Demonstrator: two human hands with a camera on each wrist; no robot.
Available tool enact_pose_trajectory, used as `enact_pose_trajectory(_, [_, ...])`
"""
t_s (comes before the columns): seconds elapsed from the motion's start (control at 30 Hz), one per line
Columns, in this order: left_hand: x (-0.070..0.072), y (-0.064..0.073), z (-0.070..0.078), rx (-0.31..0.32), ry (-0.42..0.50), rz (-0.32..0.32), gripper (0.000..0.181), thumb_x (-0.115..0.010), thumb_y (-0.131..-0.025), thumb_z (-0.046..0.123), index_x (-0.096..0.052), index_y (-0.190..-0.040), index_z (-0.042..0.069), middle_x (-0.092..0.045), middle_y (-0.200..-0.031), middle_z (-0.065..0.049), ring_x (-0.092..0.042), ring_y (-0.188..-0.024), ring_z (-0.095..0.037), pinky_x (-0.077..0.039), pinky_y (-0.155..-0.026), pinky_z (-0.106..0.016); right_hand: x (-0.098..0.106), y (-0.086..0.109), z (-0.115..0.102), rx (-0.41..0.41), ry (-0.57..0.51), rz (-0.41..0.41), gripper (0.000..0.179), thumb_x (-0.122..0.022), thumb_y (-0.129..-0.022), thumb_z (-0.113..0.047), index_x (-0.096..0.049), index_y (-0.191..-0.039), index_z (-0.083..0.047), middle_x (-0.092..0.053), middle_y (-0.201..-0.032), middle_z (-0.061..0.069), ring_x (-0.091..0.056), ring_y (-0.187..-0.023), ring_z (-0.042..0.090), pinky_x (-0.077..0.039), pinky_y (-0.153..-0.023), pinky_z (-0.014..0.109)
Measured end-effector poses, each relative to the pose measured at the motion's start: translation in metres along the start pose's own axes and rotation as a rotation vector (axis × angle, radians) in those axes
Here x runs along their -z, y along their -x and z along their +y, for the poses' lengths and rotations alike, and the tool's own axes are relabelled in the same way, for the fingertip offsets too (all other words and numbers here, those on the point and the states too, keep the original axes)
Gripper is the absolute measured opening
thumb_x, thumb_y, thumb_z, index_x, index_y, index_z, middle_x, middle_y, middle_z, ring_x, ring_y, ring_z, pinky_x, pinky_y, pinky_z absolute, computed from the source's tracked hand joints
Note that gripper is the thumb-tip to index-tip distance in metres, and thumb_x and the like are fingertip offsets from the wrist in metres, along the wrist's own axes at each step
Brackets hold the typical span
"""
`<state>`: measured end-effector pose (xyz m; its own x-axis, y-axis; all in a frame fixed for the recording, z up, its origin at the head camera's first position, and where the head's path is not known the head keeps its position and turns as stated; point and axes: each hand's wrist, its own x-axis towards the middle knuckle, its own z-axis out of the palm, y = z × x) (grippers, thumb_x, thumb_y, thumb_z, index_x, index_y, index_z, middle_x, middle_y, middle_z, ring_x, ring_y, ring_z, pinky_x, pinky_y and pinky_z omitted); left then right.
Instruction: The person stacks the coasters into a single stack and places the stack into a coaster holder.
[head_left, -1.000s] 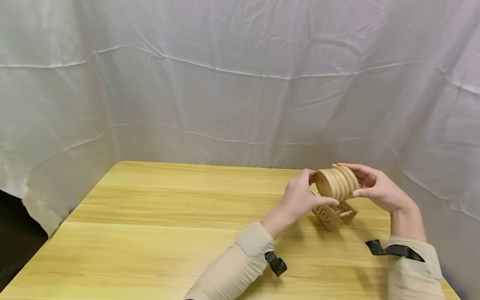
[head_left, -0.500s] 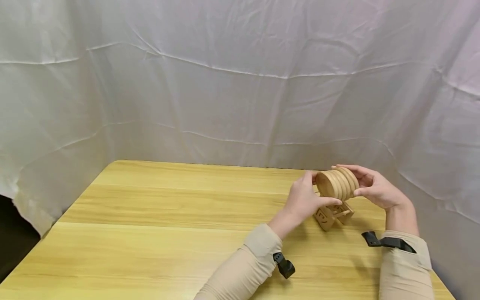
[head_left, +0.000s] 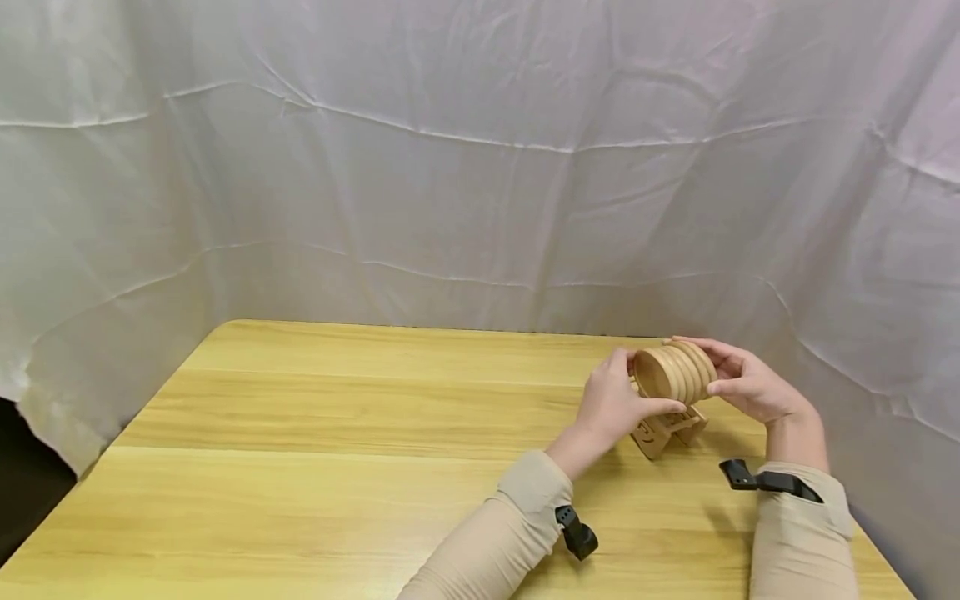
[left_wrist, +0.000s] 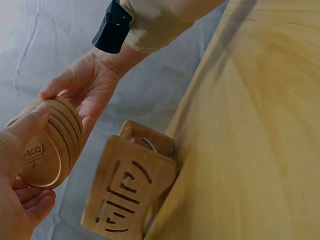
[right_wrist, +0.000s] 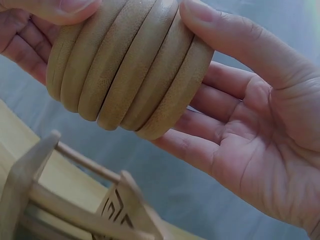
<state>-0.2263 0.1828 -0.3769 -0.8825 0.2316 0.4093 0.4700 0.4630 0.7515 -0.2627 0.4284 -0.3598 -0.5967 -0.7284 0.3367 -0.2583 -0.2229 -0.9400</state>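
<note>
Both hands hold a stack of round bamboo coasters [head_left: 673, 375] turned on edge, a little above a slotted wooden coaster holder [head_left: 655, 437]. My left hand [head_left: 617, 403] grips the stack's left end, its thumb across the face with burned-in lettering in the left wrist view. At the other end, my right hand [head_left: 759, 388] pinches the stack between thumb and fingers. In the right wrist view the coasters [right_wrist: 125, 65] lie closely side by side, and below them are the holder's crossbars [right_wrist: 80, 212] between two cut-out side panels.
The holder stands near the right side of a light wooden table [head_left: 337, 500]. Behind the table hangs a pale, creased curtain [head_left: 450, 208], which also runs along both sides. Black straps with small devices [head_left: 576, 532] sit on both sleeves.
Both hands and the coaster stack have come down slightly toward the holder. The head view has shifted a little. The grip on the stack looks the same.
</note>
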Motion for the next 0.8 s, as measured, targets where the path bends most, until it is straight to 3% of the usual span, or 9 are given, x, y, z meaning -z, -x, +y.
enact_pose_trajectory(0.17, [-0.005,0.003,-0.005,0.021,0.025,0.001,0.078,-0.087,-0.063,0.051,-0.051,-0.123,0.016,-0.065,-0.110,0.004,-0.064,-0.100,-0.009,-0.049,-0.081,-0.013,0.003,0.003,0.010,-0.001,-0.011,-0.004,0.066,-0.048,-0.093,0.014,-0.013,-0.149,0.014,-0.039,-0.155,0.011,-0.053,-0.128,0.019,-0.051,-0.100,0.030])
enact_pose_trajectory(0.43, [-0.014,0.005,-0.012,0.046,0.019,0.015,0.077,-0.087,-0.062,0.052,-0.052,-0.120,0.015,-0.065,-0.107,0.004,-0.062,-0.096,-0.008,-0.048,-0.079,-0.013,0.009,0.008,0.028,-0.018,-0.078,-0.040,0.063,-0.043,-0.092,0.017,-0.021,-0.150,0.008,-0.041,-0.154,0.010,-0.052,-0.131,0.019,-0.050,-0.102,0.031])
enact_pose_trajectory(0.6, [-0.018,0.007,-0.012,0.025,0.012,0.037,0.075,-0.087,-0.061,0.052,-0.053,-0.116,0.015,-0.064,-0.104,0.005,-0.061,-0.093,-0.005,-0.047,-0.078,-0.011,0.010,0.011,0.035,-0.079,-0.088,-0.002,0.063,-0.044,-0.092,0.016,-0.027,-0.151,0.002,-0.047,-0.150,0.007,-0.054,-0.128,0.016,-0.051,-0.100,0.030])
enact_pose_trajectory(0.8, [-0.023,0.009,-0.011,0.030,0.029,0.036,0.074,-0.086,-0.062,0.052,-0.052,-0.115,0.014,-0.063,-0.104,0.004,-0.060,-0.093,-0.005,-0.047,-0.078,-0.010,0.008,0.015,0.036,-0.062,-0.094,0.007,0.062,-0.046,-0.093,0.014,-0.028,-0.151,0.002,-0.044,-0.152,0.006,-0.053,-0.129,0.016,-0.051,-0.101,0.030])
